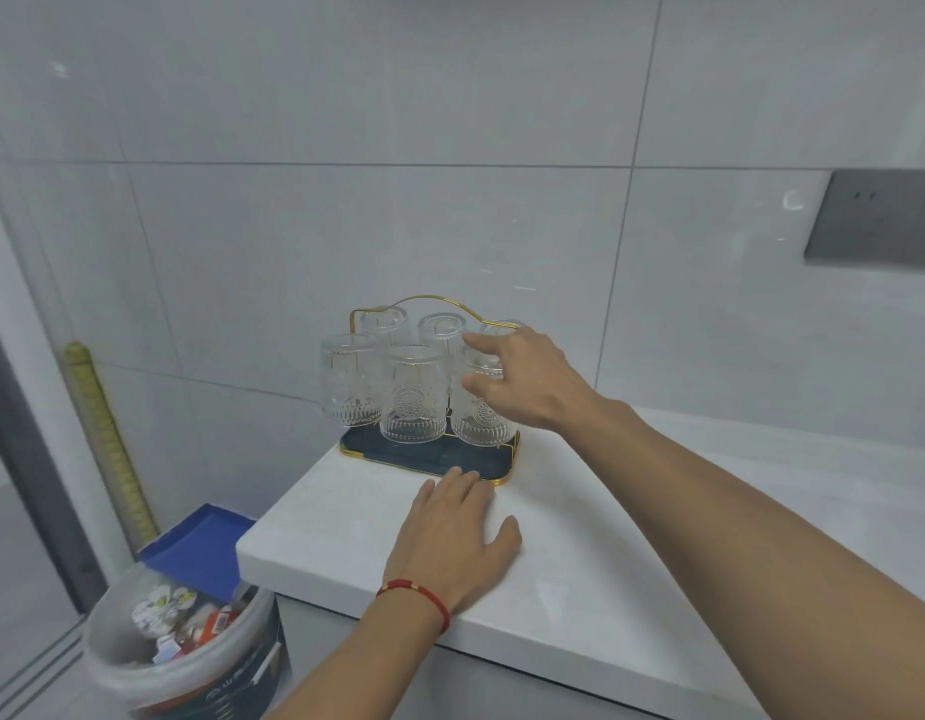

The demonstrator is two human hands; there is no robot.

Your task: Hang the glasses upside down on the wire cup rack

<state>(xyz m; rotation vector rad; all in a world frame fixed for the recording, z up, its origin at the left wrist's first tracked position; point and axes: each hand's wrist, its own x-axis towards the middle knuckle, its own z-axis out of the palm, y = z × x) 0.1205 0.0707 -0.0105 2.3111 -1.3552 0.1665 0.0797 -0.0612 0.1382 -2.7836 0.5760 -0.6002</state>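
Observation:
A gold wire cup rack (413, 302) with a dark blue tray base (434, 459) stands at the back left corner of the white counter. Several clear patterned glasses hang upside down on it, among them the front middle glass (412, 392) and the front left glass (346, 379). My right hand (522, 379) reaches to the front right glass (476, 418), fingers spread against its upper part, not closed around it. My left hand (457, 532), with a red cord bracelet at the wrist, lies flat on the counter just in front of the tray, fingertips at its rim.
The white counter (579, 563) ends at its left edge right beside the rack. Below on the floor stand a white bin (190, 652) full of rubbish and a blue lid (200, 543). Grey tiled wall is behind, with a grey socket plate (876, 215) at right.

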